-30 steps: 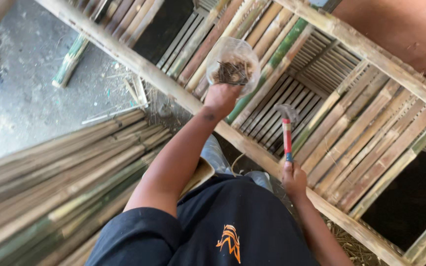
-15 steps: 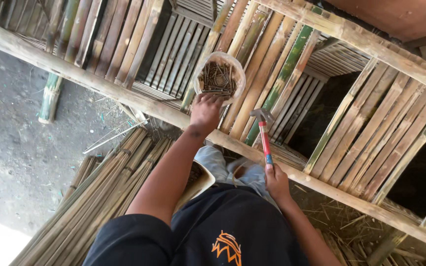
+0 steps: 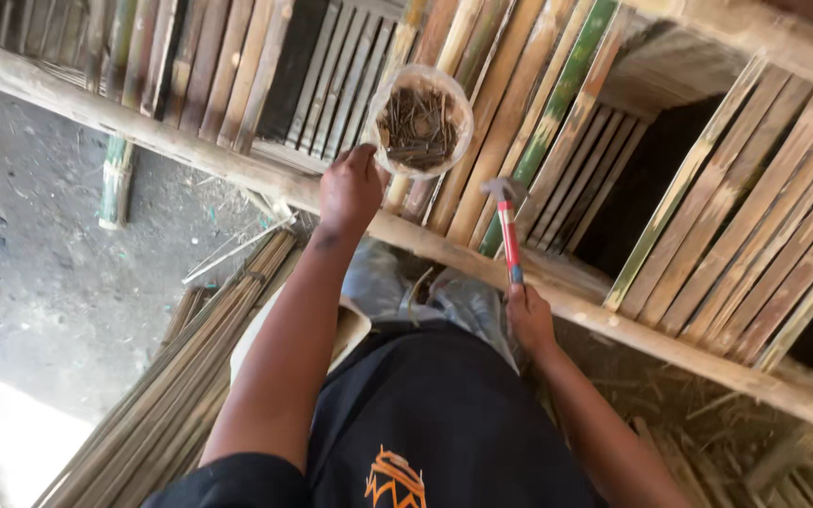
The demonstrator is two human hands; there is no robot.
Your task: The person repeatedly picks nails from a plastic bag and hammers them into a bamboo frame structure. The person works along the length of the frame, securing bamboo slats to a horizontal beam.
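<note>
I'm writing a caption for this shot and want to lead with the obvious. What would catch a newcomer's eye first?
First, the clear container of nails near the top centre, held at its rim by the left hand. Next, the red-handled hammer gripped upright in the right hand, just right of it. Behind both runs a frame of split bamboo slats on a long wooden beam.
</note>
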